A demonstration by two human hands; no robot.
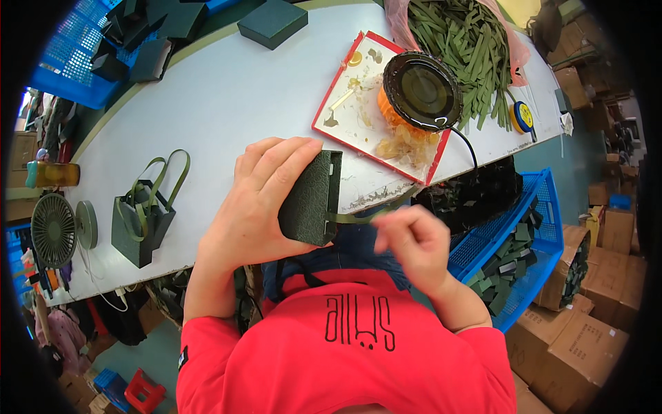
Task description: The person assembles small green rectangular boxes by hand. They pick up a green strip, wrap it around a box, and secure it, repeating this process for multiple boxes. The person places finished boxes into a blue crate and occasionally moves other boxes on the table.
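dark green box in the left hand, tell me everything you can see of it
The dark green box is small and flat, with a grained, leather-like cover. It stands tilted on edge over the near rim of the white table. The left hand grips it, fingers across its top. A green ribbon runs from its right side to the right hand, which pinches it.

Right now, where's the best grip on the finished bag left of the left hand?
Take the bag by its two ribbon handles, coming from above. It stands upright on the table and the loops rise clear of its open top, with bare table around it.
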